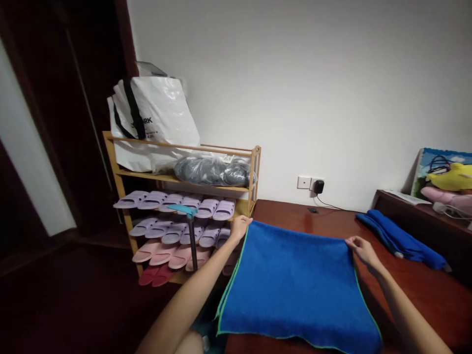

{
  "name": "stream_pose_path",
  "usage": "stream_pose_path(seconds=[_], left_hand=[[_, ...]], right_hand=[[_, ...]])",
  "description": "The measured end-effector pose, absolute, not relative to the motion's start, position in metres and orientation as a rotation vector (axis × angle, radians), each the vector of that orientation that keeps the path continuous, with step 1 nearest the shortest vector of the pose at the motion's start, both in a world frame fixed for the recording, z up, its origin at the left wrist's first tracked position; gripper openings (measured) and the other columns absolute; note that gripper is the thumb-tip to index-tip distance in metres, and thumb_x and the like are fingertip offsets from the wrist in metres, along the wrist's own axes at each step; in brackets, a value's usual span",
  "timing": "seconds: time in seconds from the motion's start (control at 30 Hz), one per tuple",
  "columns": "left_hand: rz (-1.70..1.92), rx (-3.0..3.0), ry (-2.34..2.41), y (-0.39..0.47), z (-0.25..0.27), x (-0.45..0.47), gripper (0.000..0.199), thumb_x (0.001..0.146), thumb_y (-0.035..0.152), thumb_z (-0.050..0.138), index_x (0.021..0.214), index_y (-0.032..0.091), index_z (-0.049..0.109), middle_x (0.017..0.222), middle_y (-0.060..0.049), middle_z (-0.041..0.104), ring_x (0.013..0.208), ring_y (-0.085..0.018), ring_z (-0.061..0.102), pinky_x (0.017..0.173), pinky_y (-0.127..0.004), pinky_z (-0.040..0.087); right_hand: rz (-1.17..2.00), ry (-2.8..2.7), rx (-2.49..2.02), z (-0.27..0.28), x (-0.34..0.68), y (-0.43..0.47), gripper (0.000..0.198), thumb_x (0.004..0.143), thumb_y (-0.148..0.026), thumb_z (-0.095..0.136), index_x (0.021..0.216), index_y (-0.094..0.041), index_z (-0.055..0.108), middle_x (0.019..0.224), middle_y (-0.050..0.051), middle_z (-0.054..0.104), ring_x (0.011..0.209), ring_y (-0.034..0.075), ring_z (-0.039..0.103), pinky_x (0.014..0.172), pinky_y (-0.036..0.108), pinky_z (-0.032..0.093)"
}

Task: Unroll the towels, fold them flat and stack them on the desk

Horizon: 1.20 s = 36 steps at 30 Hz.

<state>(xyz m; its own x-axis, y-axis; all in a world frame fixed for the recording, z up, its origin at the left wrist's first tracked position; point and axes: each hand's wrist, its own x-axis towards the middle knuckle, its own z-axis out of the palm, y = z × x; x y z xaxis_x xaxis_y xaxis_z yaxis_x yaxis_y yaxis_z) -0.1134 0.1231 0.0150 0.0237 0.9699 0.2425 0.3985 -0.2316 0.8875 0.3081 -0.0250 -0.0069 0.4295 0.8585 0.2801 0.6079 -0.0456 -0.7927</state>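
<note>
A blue towel (298,285) with bright green edging is spread between my two hands, its near edge reaching toward me over the reddish-brown desk (283,212). My left hand (241,227) pinches the towel's far left corner, close to the shoe rack. At the far right corner, my right hand (363,250) pinches the cloth between thumb and fingers. The towel appears doubled, since several green edges show along its left side. Farther right on the desk lies another blue cloth (401,238), folded long and narrow.
A wooden shoe rack (254,169) with lilac, pink and red slippers stands left of the desk. It bears a white bag (158,108) and a plastic-wrapped grey bundle (210,169). A black plug (319,186) sits in the wall socket. A raised shelf (391,199) holds plush toys at right.
</note>
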Motion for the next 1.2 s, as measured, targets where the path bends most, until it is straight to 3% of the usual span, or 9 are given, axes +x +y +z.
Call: stream_pose_path(seconds=[0.2, 0.27, 0.33, 0.4, 0.5, 0.67, 0.87, 1.0, 1.2], left_hand=[[0.853, 2.055, 1.680, 0.142, -0.004, -0.107, 0.029, 0.092, 0.029, 0.057, 0.118, 0.016, 0.055, 0.118, -0.009, 0.056, 0.102, -0.024, 0.058, 0.085, -0.044, 0.048], [0.809, 2.192, 1.692, 0.138, -0.005, -0.104, 0.032, 0.094, 0.024, 0.050, 0.125, 0.013, 0.050, 0.125, -0.015, 0.052, 0.113, -0.029, 0.052, 0.094, -0.050, 0.040], [0.768, 2.359, 1.619, 0.128, -0.006, -0.097, 0.040, 0.095, 0.021, 0.043, 0.134, 0.011, 0.040, 0.136, -0.019, 0.043, 0.126, -0.031, 0.039, 0.103, -0.051, 0.029], [0.685, 2.546, 1.442, 0.115, -0.008, -0.084, 0.049, 0.095, 0.026, 0.043, 0.141, 0.016, 0.032, 0.147, -0.012, 0.032, 0.135, -0.027, 0.026, 0.109, -0.043, 0.021], [0.478, 2.778, 1.096, 0.096, -0.019, -0.057, 0.056, 0.094, 0.042, 0.042, 0.145, 0.027, 0.026, 0.154, 0.001, 0.020, 0.140, -0.019, 0.014, 0.112, -0.034, 0.015], [0.264, 2.842, 0.970, 0.091, -0.038, -0.028, 0.057, 0.097, 0.052, 0.023, 0.146, 0.024, 0.026, 0.152, -0.003, 0.023, 0.140, -0.020, 0.017, 0.112, -0.043, 0.013], [0.222, 2.760, 1.167, 0.105, -0.037, -0.071, 0.065, 0.094, 0.062, 0.015, 0.147, 0.025, 0.024, 0.153, -0.003, 0.018, 0.141, -0.023, 0.011, 0.111, -0.049, 0.008], [0.211, 2.669, 1.330, 0.101, -0.035, -0.106, 0.074, 0.091, 0.067, 0.013, 0.148, 0.020, 0.020, 0.154, -0.008, 0.013, 0.141, -0.027, 0.009, 0.110, -0.052, 0.013], [0.196, 2.665, 1.416, 0.104, -0.036, -0.113, 0.075, 0.089, 0.070, 0.015, 0.148, 0.022, 0.021, 0.154, -0.005, 0.013, 0.141, -0.025, 0.007, 0.111, -0.048, 0.015]], right_hand=[[0.217, -1.425, -2.070, -0.031, 0.311, 0.004, 0.033, 0.086, -0.046, 0.052, 0.083, -0.014, 0.059, 0.077, -0.001, 0.060, 0.068, 0.009, 0.056, 0.067, 0.027, 0.049], [0.138, -1.472, -2.147, -0.033, 0.307, 0.006, 0.031, 0.086, -0.044, 0.051, 0.088, -0.014, 0.059, 0.083, 0.002, 0.061, 0.076, 0.011, 0.057, 0.075, 0.032, 0.049], [0.031, -1.539, -2.166, -0.035, 0.293, 0.005, 0.034, 0.090, -0.042, 0.044, 0.101, -0.013, 0.058, 0.102, 0.009, 0.061, 0.094, 0.018, 0.057, 0.086, 0.041, 0.045], [-0.048, -1.682, -2.096, -0.037, 0.264, 0.004, 0.043, 0.092, -0.043, 0.035, 0.119, -0.015, 0.053, 0.128, 0.016, 0.050, 0.117, 0.024, 0.048, 0.099, 0.046, 0.036], [-0.028, -1.973, -1.914, -0.044, 0.209, 0.008, 0.059, 0.089, -0.055, 0.032, 0.139, -0.025, 0.035, 0.149, 0.005, 0.030, 0.135, 0.020, 0.029, 0.109, 0.038, 0.027], [0.101, -2.127, -1.913, -0.057, 0.162, 0.022, 0.067, 0.088, -0.066, 0.017, 0.143, -0.029, 0.029, 0.150, 0.000, 0.023, 0.139, 0.017, 0.020, 0.112, 0.041, 0.023], [0.124, -2.028, -2.096, -0.063, 0.221, 0.004, 0.072, 0.084, -0.071, 0.018, 0.143, -0.031, 0.026, 0.151, -0.002, 0.020, 0.140, 0.018, 0.015, 0.114, 0.045, 0.017], [0.112, -1.910, -2.226, -0.069, 0.258, -0.015, 0.076, 0.082, -0.073, 0.018, 0.144, -0.029, 0.024, 0.152, 0.000, 0.018, 0.141, 0.019, 0.013, 0.115, 0.047, 0.016], [0.072, -1.920, -2.244, -0.075, 0.274, -0.011, 0.074, 0.082, -0.073, 0.018, 0.144, -0.033, 0.022, 0.152, -0.003, 0.016, 0.140, 0.017, 0.013, 0.115, 0.045, 0.018]])
